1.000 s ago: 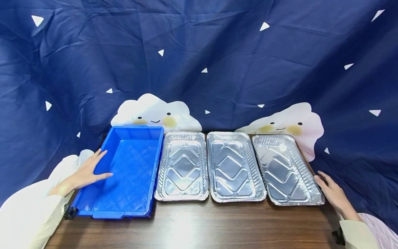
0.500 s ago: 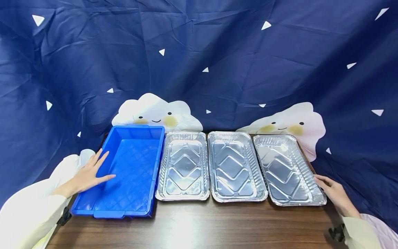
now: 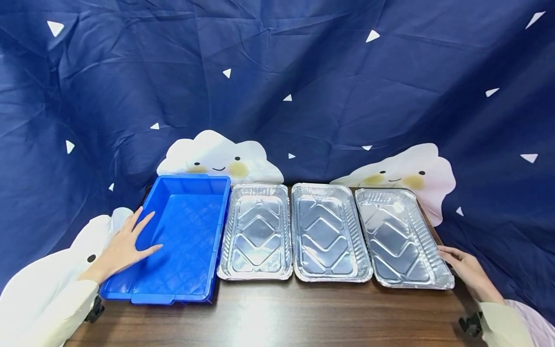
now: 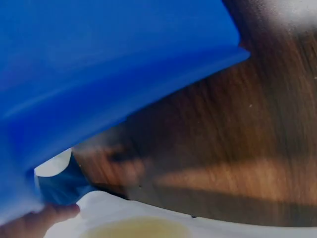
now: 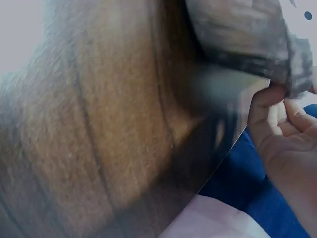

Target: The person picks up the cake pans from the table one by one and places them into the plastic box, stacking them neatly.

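Observation:
A blue plastic tray [image 3: 182, 241] lies at the left of the table in the head view. My left hand [image 3: 119, 253] rests at its left side, fingers straight and spread over the rim, thumb reaching above the inside. Three rectangular foil trays stand in a row to its right: the left foil tray [image 3: 257, 236], the middle foil tray [image 3: 325, 236] and the right foil tray [image 3: 396, 241]. At the outer rim of the right foil tray, my right hand [image 3: 470, 273] pinches the edge between thumb and fingers. The right wrist view shows this grip, with that tray's wall blurred.
A brown wooden table [image 3: 277, 313] carries all the trays, and its front strip reflects a bright light. Behind it hangs a dark blue cloth [image 3: 269, 86] printed with white triangles and smiling clouds. The neighbouring trays stand close together.
My right hand has closed in on the right foil tray's outer rim and pinches it. That tray's near right corner has shifted slightly. My left hand stays spread at the blue tray with little movement.

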### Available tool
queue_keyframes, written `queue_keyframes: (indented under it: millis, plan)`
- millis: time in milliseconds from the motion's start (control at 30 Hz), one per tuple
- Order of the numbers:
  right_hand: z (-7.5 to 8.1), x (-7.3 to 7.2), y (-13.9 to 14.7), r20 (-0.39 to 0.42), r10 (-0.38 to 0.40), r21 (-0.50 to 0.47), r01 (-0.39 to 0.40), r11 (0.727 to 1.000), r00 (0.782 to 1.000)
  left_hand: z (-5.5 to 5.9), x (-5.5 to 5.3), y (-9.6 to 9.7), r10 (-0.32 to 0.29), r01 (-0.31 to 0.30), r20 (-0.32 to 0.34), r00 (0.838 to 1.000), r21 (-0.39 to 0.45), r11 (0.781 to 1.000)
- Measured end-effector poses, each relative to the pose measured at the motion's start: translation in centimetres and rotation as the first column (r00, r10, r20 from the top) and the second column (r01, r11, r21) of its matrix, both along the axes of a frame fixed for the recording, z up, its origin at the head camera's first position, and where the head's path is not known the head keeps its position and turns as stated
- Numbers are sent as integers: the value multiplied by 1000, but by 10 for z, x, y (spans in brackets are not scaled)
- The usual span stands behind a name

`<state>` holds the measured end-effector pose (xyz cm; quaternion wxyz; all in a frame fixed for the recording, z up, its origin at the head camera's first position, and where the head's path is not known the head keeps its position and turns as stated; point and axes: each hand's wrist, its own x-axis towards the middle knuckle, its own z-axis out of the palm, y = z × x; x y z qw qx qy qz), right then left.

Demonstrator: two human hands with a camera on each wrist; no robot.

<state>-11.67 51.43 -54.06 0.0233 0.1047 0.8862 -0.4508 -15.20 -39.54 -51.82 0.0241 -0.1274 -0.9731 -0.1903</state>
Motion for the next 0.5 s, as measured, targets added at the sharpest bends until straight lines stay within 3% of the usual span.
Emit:
queue_keyframes:
  millis: [100, 233, 500]
  plan:
    - [1, -1, -1, -11, 1, 81, 0, 997, 1000, -3, 0, 0, 4, -4, -16, 1000, 1, 1000]
    - [4, 1, 2, -37, -1, 115, 6, 993, 999, -5, 0, 1, 15, -16, -32, 999, -12, 1000]
    - [15, 8, 7, -52, 33, 99, -28, 995, 998, -4, 1, 5, 16, -23, -100, 995, -70, 997]
